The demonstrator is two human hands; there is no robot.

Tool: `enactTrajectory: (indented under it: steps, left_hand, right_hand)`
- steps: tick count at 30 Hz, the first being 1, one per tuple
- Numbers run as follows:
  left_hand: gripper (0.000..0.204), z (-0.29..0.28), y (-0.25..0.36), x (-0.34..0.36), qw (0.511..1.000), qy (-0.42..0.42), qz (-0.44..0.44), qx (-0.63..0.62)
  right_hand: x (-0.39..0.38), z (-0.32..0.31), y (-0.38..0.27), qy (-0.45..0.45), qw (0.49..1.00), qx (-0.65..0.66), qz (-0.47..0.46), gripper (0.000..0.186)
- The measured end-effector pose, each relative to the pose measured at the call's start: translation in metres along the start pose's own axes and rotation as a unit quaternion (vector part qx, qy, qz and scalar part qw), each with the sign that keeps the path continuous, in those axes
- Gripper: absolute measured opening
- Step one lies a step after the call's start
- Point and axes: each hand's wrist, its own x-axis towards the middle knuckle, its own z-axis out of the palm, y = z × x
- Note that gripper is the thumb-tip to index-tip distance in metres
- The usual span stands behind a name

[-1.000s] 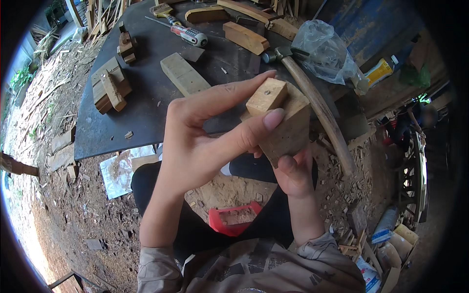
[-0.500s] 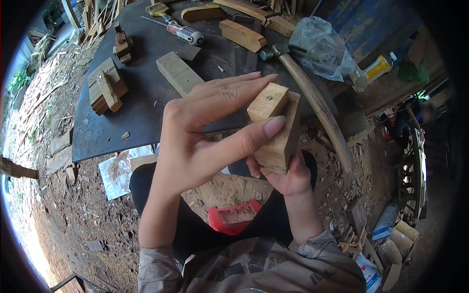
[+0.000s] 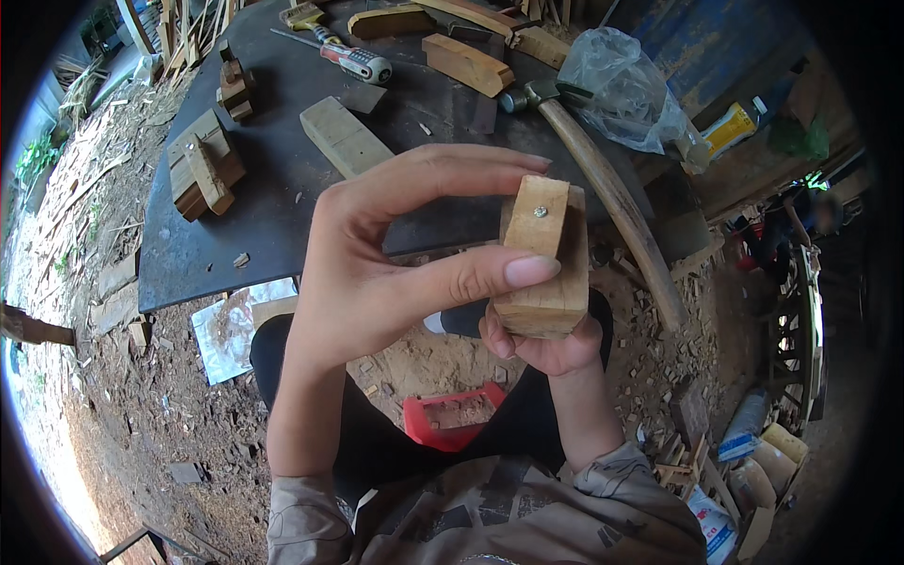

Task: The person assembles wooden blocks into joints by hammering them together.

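A larger wooden block point(image 3: 571, 282) rests in my right hand point(image 3: 565, 348), whose fingers wrap it from underneath and are partly hidden by it. On top sits a small wooden block point(image 3: 539, 226) with a metal screw head point(image 3: 540, 212) in its upper face. My left hand point(image 3: 395, 254) spans the small block, thumb at its near end and fingertips at its far end. The palm of that hand is hollow. Just beyond both hands, a flat pale wooden block point(image 3: 344, 137) lies on the dark table point(image 3: 273, 226).
A hammer point(image 3: 612, 202) lies to the right, beside a clear plastic bag point(image 3: 617, 89). Farther back are a screwdriver point(image 3: 358, 64), a brush point(image 3: 309, 19) and a wooden piece point(image 3: 466, 63). Wooden assemblies point(image 3: 202, 165) stand at left. A red stool point(image 3: 452, 414) shows between my legs.
Both wooden blocks have turned and shifted slightly right, so the screw head faces me more directly. My left hand has followed, its fingers reaching farther right. Things on the table have stayed put.
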Motion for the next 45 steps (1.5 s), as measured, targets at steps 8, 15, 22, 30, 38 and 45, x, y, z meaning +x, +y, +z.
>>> enactTrajectory:
  steps: [8, 15, 22, 30, 38, 45]
  left_hand:
    - [0.05, -0.002, 0.0, -0.001, 1.0, 0.02, 0.009, 0.004]
    - [0.049, 0.0, 0.0, -0.001, 1.0, 0.018, -0.001, 0.005]
    - [0.05, 0.0, -0.002, -0.001, 1.0, 0.001, -0.003, -0.005]
    - [0.051, -0.007, -0.003, 0.003, 0.999, -0.007, 0.035, 0.027]
    - [0.055, -0.019, 0.004, 0.001, 0.979, -0.003, 0.081, 0.189]
    - [0.094, 0.0, -0.012, -0.002, 0.993, 0.019, 0.092, 0.072]
  right_hand:
    - [0.001, 0.002, -0.004, 0.04, 0.994, -0.091, 0.036, 0.089]
    - [0.001, -0.002, -0.001, 0.014, 0.998, -0.054, 0.011, 0.088]
    - [0.0, -0.006, 0.002, 0.005, 1.0, -0.016, 0.004, 0.085]
    - [-0.002, -0.007, 0.003, 0.008, 1.0, -0.017, -0.006, 0.085]
    - [-0.005, -0.009, 0.003, 0.048, 0.998, -0.041, -0.007, 0.088]
    - [0.018, 0.024, -0.024, 0.018, 0.984, -0.092, -0.151, 0.084]
